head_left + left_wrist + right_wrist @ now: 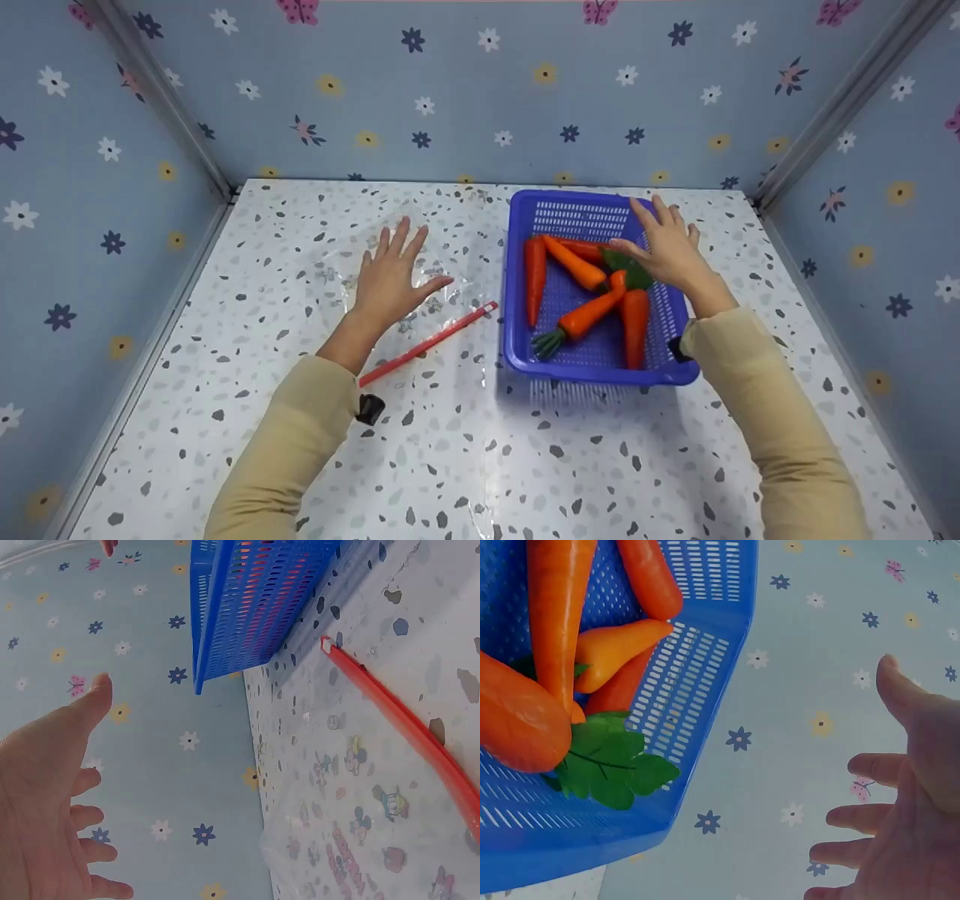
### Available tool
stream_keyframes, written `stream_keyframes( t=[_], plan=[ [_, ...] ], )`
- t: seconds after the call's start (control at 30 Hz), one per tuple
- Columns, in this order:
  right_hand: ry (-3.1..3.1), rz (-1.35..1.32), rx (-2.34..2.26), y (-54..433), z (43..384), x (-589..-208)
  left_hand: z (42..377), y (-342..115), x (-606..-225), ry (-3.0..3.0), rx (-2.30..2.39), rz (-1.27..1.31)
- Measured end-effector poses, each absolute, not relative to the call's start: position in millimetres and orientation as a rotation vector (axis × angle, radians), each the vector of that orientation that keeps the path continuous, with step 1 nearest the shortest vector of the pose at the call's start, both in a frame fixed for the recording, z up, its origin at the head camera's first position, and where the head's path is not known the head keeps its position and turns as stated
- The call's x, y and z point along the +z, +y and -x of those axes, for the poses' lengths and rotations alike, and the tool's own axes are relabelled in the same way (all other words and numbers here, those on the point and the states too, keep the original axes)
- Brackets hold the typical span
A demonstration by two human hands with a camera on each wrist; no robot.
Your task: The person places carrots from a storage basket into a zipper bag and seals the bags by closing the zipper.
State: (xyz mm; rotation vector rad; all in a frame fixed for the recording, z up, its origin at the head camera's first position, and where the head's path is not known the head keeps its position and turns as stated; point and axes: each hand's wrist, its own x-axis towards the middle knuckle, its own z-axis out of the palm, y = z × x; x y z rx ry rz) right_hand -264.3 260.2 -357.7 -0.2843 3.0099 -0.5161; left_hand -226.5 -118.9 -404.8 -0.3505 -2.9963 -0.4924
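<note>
My left hand [392,281] hovers with spread fingers over a clear plastic bag [360,817] printed with small cartoon figures. Along the bag's near side runs a red slider strip [427,343] with a white end. On the right, a blue perforated basket [513,300] holds several orange carrots [574,262], one with a green stem tuft [549,343] and one by a green leaf [615,765]. Over the basket's right side is my right hand [670,244], fingers apart and nothing in it. In the right wrist view its palm shows beside the basket rim.
The speckled white table [420,480] ends at flower-patterned panels at the back [465,97] and on both sides. Metal posts [161,97] stand at the corners. A black band piece [370,409] shows at the left sleeve cuff.
</note>
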Motion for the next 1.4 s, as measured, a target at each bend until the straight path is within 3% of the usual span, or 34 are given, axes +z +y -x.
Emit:
stream_keyframes(
  t=[1.4],
  plan=[
    [3.146,0.569,-1.309,229.5,204.2,-422.9,201.5,-109.2,-520.4,-3.026,-0.862,0.164]
  ],
)
